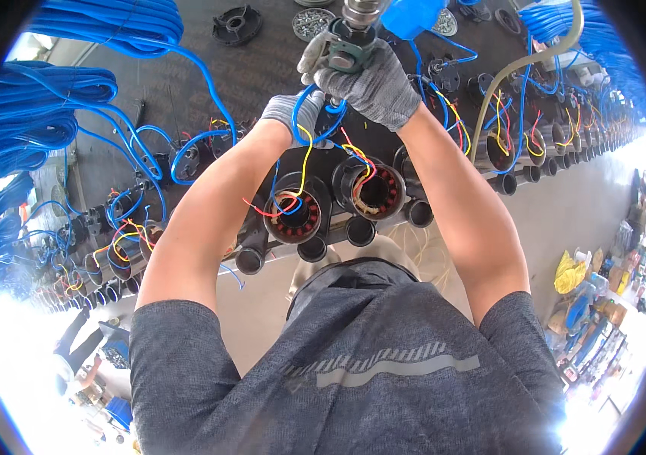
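My right hand (376,87), in a grey knit glove, is wrapped round a green hand-held power driver (348,54) with a metal upper part. Just below and left of it, my gloved left hand (293,112) is closed. A blue cable loop (298,121) crosses in front of it; the fingertips and what they grip are mostly hidden. Nearest to my hands lie two black motor housings, the left one (321,203) and the right one (343,182). Their open ends show red-and-copper windings, with yellow, red and blue wires trailing out.
Coiled blue cables (111,26) are heaped at the left, with more coils (619,45) at the far right. A row of housings (501,152) follows the bench edge. A black round cover (237,25) and a dish of screws (312,24) sit behind. A beige hose (516,64) hangs at right.
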Demonstrator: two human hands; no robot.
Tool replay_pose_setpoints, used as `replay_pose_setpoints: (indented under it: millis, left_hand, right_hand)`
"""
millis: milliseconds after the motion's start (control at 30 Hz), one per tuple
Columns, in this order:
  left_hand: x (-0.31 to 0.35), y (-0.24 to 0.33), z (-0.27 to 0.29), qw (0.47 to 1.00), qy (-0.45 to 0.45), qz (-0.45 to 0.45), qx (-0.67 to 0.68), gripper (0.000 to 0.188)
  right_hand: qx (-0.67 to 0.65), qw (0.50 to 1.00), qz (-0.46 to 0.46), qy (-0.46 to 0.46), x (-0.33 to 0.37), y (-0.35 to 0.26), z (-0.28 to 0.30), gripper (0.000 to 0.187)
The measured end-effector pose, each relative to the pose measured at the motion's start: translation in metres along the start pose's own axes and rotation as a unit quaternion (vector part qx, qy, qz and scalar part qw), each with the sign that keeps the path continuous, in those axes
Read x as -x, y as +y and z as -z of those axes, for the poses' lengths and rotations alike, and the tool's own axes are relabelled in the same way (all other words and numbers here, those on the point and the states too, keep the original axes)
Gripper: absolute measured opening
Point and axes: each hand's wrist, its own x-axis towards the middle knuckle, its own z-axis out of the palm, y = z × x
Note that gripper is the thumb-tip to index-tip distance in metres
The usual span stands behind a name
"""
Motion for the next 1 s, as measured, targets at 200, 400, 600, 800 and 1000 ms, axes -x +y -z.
replay_pose_setpoints:
  millis: [200,400,600,800,1000]
  left_hand:
    - [0.005,0.012,0.016,0.997,-0.061,0.032,-0.033,0.096]
    - [0.006,0.023,0.012,0.937,-0.017,0.023,0.348,0.062]
    - [0.005,0.023,0.008,0.976,0.026,0.027,0.216,0.069]
    - [0.007,0.023,0.007,0.999,0.021,0.025,0.016,0.093]
    - [0.006,0.030,0.009,0.999,0.027,0.034,0.004,0.106]
  right_hand:
    - [-0.002,0.997,-0.007,0.075,0.012,0.003,0.001,0.021]
    - [0.046,0.994,0.003,0.104,0.012,0.011,0.004,0.020]
    - [0.012,0.994,0.020,0.110,0.014,0.018,0.001,0.025]
    - [0.032,0.995,-0.001,0.096,0.011,0.014,0.003,0.020]
    - [0.017,0.998,0.017,0.049,0.009,0.003,0.003,0.016]
